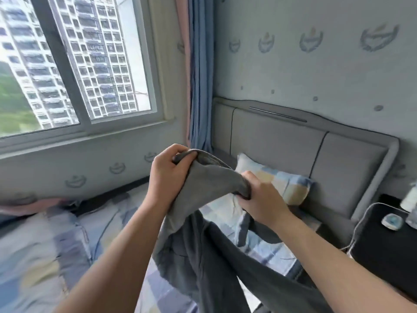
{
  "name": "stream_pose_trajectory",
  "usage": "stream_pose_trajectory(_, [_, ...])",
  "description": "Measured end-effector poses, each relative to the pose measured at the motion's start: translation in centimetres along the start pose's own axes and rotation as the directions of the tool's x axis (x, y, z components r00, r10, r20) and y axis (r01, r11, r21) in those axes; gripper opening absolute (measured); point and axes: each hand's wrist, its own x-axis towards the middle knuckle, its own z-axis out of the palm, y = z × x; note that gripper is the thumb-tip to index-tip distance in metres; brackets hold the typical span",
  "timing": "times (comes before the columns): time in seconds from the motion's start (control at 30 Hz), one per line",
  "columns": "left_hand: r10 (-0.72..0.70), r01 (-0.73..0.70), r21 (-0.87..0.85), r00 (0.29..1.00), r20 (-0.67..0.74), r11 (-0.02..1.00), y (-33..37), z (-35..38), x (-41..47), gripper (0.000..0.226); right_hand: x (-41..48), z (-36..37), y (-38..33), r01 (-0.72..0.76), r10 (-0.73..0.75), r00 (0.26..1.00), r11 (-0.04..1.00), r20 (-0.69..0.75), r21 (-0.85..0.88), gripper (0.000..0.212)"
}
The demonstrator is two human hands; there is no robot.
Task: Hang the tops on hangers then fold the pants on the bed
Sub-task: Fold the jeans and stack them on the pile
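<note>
Dark grey pants (214, 256) held up above the bed (67, 245), soft and creased, waistband gripped by left hand (168, 175) and right hand (259, 197), legs dangling downward

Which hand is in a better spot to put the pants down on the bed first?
Probably the right hand. It holds the pants lower, close to the pillow and bed, while the left hand holds its end higher up.
</note>
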Motion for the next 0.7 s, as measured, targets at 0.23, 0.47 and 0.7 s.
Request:
stream_pose_trajectory(0.23, [-0.450, 0.473, 0.393, 0.880, -0.154, 0.789, -14.2, -8.3, 0.6, 0.018, 8.8, 10.6, -8.1, -0.312, 0.214, 0.918, 0.910, 0.333, 0.273, 0.019])
stream_pose_trajectory(0.47, [-0.661, 0.647, 0.141, 0.741, 0.113, 0.749, -17.3, -9.2, -14.4, 0.058, 9.3, 21.6, -9.5, -0.840, 0.207, 0.504, 0.345, 0.839, 0.419, 0.011])
stream_pose_trajectory(0.7, [-0.761, 0.773, 0.097, 0.634, -0.136, 0.626, -17.3, -5.7, -18.3, 0.057, 9.8, 24.5, -11.9, -0.912, -0.052, 0.331, 0.239, 0.942, 0.333, 0.013])
